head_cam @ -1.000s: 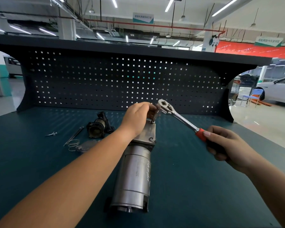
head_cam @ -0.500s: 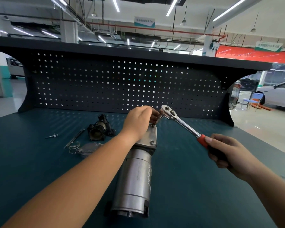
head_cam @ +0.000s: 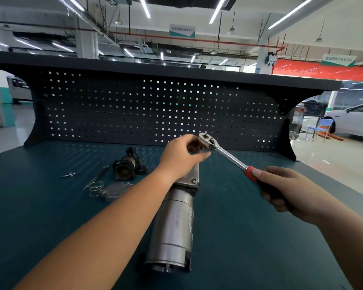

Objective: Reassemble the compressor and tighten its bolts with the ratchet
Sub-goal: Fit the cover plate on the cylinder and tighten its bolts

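Note:
A silver cylindrical compressor (head_cam: 173,229) lies lengthwise on the green bench, its flanged far end under my left hand (head_cam: 181,156). That hand curls its fingers round the socket beneath the ratchet head, over the compressor's far end; the bolt there is hidden by the fingers. The chrome ratchet (head_cam: 224,152) slants from its head at my left fingers down to a red-and-black handle, which my right hand (head_cam: 285,190) grips.
Left of the compressor lie a dark housing part (head_cam: 127,165), a grey cover plate (head_cam: 114,190), a wire spring (head_cam: 95,188), a long thin bolt (head_cam: 98,176) and a small screw (head_cam: 68,175). A dark pegboard (head_cam: 155,109) closes the bench's far side.
The ratchet head and my left hand have lifted slightly and shifted right over the compressor's far end. My right hand keeps the same grip on the handle.

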A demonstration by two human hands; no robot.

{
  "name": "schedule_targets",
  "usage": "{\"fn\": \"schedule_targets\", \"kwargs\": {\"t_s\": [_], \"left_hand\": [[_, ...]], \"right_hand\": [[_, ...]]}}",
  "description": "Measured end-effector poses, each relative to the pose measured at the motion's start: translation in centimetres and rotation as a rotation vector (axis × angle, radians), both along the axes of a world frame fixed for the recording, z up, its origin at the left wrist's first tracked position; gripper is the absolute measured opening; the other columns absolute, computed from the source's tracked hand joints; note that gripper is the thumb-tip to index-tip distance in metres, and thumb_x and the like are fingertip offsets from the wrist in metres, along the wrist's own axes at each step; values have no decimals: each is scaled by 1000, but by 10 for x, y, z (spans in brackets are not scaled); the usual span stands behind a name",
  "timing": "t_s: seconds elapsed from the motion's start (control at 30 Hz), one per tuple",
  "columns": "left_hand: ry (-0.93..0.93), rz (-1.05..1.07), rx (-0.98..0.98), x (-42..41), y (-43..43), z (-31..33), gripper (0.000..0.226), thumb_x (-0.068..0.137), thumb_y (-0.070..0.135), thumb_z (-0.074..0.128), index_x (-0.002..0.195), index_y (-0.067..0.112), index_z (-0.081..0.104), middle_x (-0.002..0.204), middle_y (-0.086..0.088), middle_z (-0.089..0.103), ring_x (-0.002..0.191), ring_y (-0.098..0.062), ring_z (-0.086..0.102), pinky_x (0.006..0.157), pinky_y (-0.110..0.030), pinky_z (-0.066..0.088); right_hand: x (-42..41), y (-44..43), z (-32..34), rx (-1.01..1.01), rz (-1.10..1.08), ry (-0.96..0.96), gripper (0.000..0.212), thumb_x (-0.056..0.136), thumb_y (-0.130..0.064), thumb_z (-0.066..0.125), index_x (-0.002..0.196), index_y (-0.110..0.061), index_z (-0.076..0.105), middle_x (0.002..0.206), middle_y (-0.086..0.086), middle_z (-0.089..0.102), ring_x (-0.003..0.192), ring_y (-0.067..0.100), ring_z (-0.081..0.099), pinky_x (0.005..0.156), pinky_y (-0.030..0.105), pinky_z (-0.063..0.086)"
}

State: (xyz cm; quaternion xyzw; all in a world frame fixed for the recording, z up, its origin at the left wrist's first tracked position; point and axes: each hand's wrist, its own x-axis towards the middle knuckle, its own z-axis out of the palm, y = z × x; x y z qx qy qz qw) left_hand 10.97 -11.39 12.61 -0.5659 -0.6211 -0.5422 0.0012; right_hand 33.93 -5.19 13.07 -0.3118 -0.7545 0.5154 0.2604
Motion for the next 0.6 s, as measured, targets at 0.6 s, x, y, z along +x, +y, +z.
{"fn": "schedule_targets", "kwargs": {"t_s": [0.6], "left_hand": [[-175, -113, 59, -2, -2, 2, 17, 90, 15, 62, 104, 18, 71, 95, 8, 71, 93, -1, 65, 78, -9, 49]], "right_hand": [[-19, -49, -68, -162, 68, 1020, 48, 68, -3, 37, 88, -24, 76, 72, 15, 68, 57, 16, 61, 48, 14, 44]]}}
